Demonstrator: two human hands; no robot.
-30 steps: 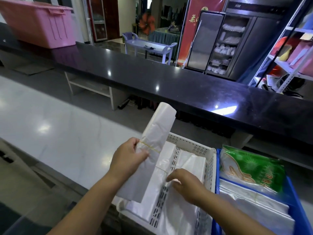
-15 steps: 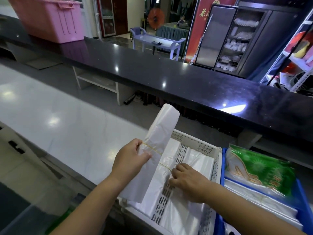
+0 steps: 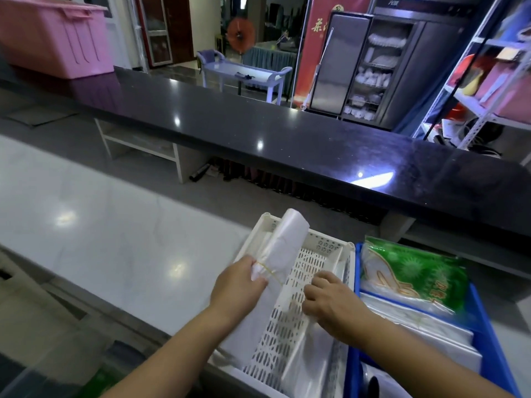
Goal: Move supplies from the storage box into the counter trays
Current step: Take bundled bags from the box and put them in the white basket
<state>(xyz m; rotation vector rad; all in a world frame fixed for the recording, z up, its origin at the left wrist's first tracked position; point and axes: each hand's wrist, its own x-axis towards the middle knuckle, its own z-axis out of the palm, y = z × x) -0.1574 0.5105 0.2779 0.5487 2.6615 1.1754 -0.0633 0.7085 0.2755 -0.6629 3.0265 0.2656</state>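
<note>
My left hand (image 3: 240, 285) grips a long bundle of white plastic bags (image 3: 283, 245) bound by a yellow rubber band, tilted over the left half of a white perforated tray (image 3: 324, 245) on the counter. My right hand (image 3: 327, 301) lies with curled fingers on a clear bag bundle (image 3: 309, 357) lying in the tray's right half; whether it pinches the bundle is unclear. To the right stands a blue tray (image 3: 488, 340) holding a green printed packet (image 3: 413, 274) and clear bag stacks (image 3: 416, 331).
A raised black countertop (image 3: 258, 124) runs across behind the trays. A pink storage box (image 3: 54, 38) stands on its far left end. The white marble counter (image 3: 100, 234) stretches to the left. Shelving and a cabinet stand beyond.
The bundle in my left hand has dropped lower and leans further into the white tray. My right hand slid right onto the clear bundle. The camera tilted down and closer.
</note>
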